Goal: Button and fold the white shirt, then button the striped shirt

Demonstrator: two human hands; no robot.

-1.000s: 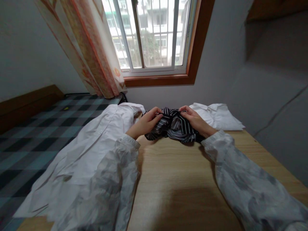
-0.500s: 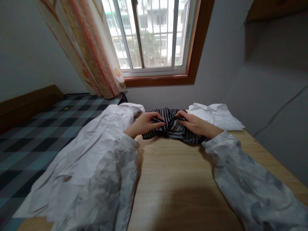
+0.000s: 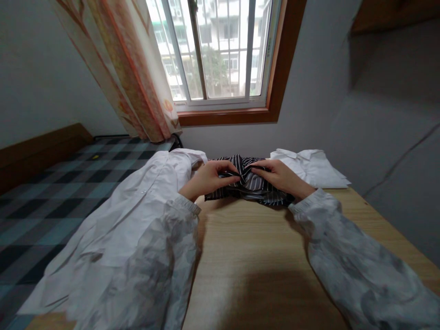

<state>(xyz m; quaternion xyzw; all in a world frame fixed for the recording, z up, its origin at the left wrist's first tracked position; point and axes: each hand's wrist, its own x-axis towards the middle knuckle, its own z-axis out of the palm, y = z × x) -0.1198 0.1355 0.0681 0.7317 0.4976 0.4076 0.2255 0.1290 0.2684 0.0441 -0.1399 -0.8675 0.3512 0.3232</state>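
A black garment with white stripes, probably a shirt, lies bunched at the far side of the wooden table. My left hand pinches its fabric near the middle, thumb and fingers closed on it. From the other side my right hand grips the same cloth, fingertips a short way from the left ones. Folds and both hands hide part of the garment. Left of it a white shirt is spread out, partly under my left sleeve. A folded white shirt rests to the right.
A bed with a checked cover stands along the left. Behind the table are a wall and a barred window, with a patterned curtain at its left. A cable runs down the right wall.
My two hands have come slightly closer together over the striped garment, and its cloth has shifted a little between them. The white shirts lie as before.
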